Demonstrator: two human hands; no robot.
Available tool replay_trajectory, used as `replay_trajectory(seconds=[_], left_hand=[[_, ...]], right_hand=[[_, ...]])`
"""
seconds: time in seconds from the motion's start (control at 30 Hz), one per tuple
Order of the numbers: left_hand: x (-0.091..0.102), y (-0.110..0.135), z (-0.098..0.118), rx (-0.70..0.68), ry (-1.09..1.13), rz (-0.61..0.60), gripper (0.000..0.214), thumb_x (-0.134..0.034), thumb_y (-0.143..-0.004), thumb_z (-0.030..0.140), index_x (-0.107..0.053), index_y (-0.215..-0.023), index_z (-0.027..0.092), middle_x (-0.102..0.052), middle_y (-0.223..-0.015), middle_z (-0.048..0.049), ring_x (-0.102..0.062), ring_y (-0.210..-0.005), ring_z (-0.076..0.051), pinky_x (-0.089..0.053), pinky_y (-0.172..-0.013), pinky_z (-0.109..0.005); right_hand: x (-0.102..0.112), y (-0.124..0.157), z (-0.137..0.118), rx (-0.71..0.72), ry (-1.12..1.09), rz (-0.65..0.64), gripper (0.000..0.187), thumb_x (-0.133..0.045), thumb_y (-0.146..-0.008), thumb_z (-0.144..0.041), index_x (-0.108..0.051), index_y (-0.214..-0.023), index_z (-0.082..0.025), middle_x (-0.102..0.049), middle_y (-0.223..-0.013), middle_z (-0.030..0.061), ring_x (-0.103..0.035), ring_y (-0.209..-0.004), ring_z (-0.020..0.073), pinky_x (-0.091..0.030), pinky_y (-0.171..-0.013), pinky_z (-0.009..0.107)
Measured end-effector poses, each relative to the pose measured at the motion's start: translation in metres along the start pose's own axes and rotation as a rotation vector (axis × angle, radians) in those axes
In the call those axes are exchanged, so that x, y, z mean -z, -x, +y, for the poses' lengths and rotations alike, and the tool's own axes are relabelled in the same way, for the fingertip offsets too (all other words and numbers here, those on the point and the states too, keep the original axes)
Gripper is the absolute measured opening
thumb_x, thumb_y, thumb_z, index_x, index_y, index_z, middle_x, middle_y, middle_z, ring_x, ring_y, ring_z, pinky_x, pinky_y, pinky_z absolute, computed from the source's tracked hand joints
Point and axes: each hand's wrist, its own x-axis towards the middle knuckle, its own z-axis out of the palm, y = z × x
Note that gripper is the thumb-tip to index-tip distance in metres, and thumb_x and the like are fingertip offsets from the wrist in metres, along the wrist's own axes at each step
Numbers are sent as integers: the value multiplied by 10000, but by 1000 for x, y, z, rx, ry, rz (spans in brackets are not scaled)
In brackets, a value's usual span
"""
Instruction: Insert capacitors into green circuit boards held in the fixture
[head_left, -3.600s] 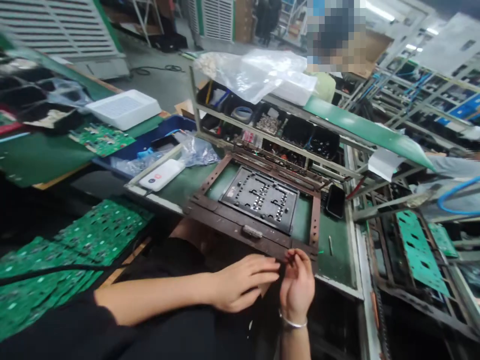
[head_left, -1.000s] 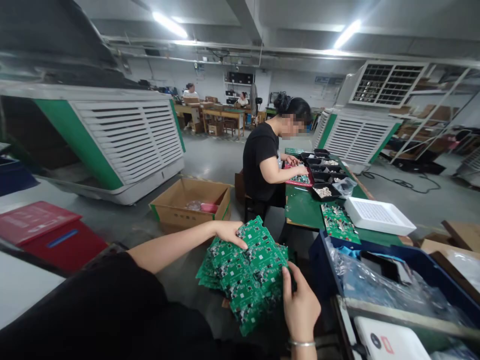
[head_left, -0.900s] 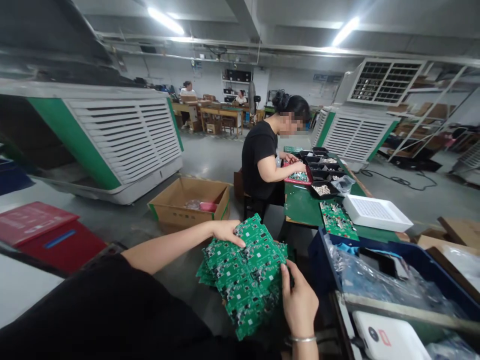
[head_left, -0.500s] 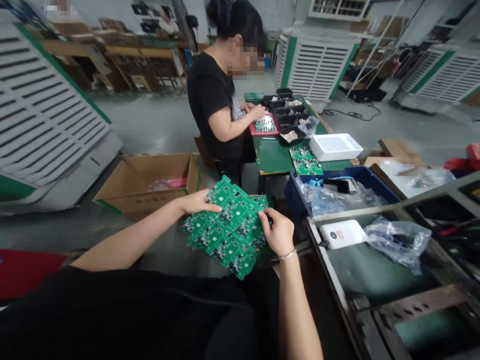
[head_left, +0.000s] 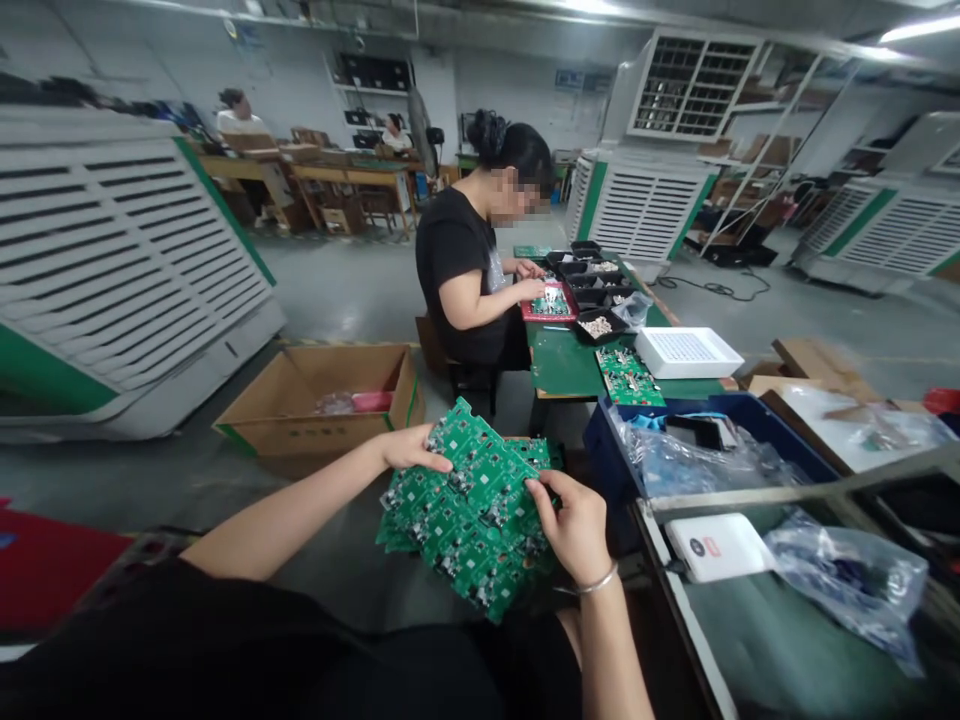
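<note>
A green circuit board (head_left: 469, 500) covered with small dark parts is held tilted over my lap. My left hand (head_left: 412, 448) grips its upper left edge, thumb on top and the other fingers hidden beneath. My right hand (head_left: 576, 520) pinches the upper right edge between thumb and fingers. More green board shows under and behind the held one, at the lower left and at the right; how these lie, and whether my hands hold them too, I cannot tell.
Ahead, a co-worker (head_left: 472, 270) sits at a green table (head_left: 559, 375) with black part trays (head_left: 600, 325) and a white tray (head_left: 688, 352). A cardboard box (head_left: 315, 440) stands left on the floor. At right are a blue bin (head_left: 607, 460) and a bench holding a white device (head_left: 716, 547).
The view has tilted up, so the whole scene sits lower in the picture. Both hands keep their hold on the circuit board, its pose nearly the same.
</note>
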Motion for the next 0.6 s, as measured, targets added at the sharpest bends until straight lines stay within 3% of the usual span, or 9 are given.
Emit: replay_trajectory(seconds=[0.17,0.37,0.5,0.6], left_hand=[[-9,-1,-12,15,161,130,684,-867,-480,541,-684,-989,123,-733,-835,-97,-691,-764,-246,-566,-744,-363],[-20,-16,-8,66,115,276,608,-841,-580,487,-667,-1053,147,-732,-913,-73,-675,-857,-251,-540,-816,-355],[-57,-32,-25,155,152,234,690,-688,-631,723,-676,-1028,159,-732,-947,-98,-656,-987,-286,-528,-852,-353],[-89,-39,-43,335,264,270,861,-542,-517,919,-691,-971,203,-717,-1072,-122,-579,-1182,-321,-479,-980,-395]], right_hand=[[7,-3,-12,-54,-259,-106,331,-530,-924,-458,-703,-851,-185,-725,-795,50,-682,-722,166,-509,-667,234],[22,-3,-2,-119,-120,-109,351,-521,-924,-482,-712,-900,-188,-727,-817,43,-671,-703,160,-481,-660,225],[11,-3,3,-166,16,-115,337,-505,-938,-469,-716,-911,-209,-733,-804,25,-666,-670,145,-442,-630,212],[-1,-5,6,-242,108,-153,274,-534,-931,-442,-716,-899,-242,-738,-788,1,-670,-675,139,-425,-613,203]])
